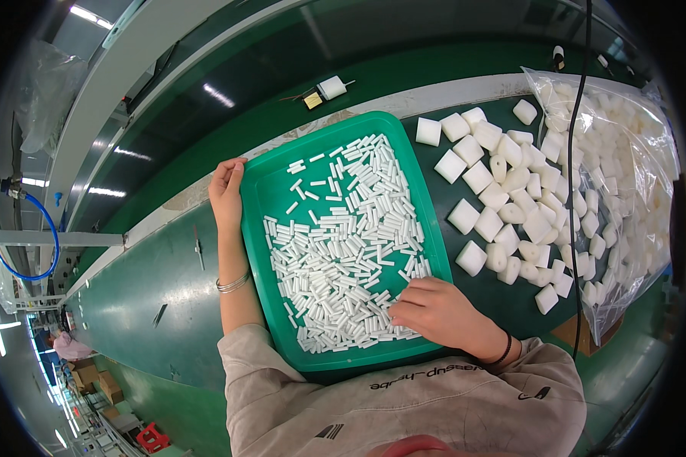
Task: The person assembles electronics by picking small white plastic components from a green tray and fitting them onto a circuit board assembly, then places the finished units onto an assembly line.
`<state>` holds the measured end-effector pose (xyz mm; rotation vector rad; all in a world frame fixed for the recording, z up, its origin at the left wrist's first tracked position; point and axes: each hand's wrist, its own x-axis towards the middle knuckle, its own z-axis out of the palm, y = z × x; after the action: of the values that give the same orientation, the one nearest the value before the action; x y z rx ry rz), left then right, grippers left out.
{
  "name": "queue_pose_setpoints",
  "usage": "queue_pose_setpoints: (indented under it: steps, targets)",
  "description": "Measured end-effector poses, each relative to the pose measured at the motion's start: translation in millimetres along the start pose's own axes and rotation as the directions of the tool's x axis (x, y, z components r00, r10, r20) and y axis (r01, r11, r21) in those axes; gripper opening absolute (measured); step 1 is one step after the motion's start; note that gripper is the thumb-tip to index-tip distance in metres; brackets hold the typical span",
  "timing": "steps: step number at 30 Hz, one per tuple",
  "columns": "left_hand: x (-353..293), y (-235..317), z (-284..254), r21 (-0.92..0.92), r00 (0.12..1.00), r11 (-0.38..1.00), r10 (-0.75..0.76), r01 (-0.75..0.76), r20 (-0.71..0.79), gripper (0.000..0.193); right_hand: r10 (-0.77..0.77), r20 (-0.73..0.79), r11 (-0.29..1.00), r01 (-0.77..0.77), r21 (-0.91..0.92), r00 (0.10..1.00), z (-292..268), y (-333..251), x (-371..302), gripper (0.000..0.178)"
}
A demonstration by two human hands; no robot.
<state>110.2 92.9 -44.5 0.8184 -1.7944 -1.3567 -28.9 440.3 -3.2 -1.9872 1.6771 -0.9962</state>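
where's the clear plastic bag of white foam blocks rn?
Head view, far right: the clear plastic bag of white foam blocks lies on the green work surface, beside loose white foam blocks right of the green plastic tray.
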Motion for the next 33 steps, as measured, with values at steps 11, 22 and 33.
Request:
queue_pose_setpoints:
  steps: [11,22,33]
  targets:
    - [-0.2,1.0,-0.3,-0.006,1.000,1.000,-0.004,0.004,0.000,0.013,-0.010,-0.003,0.999,0.010,-0.036,1.000,1.1,0.5,-1.1,0.017]
    - [1.0,-1.2,-1.2,0.002,1.000,1.000,0.000,0.000,0.000,0.013,0.022,-0.033,1.000,-0.022,-0.003,0.999,0.6,-0.2,-1.5,0.024]
    - [9.1,1.3,0.3,0.053,0.994,0.999,-0.003,-0.003,0.108,0.016,0.028,-0.137,1.000,-0.029,-0.008,0.990,6.9,5.9,2.2,0.017]
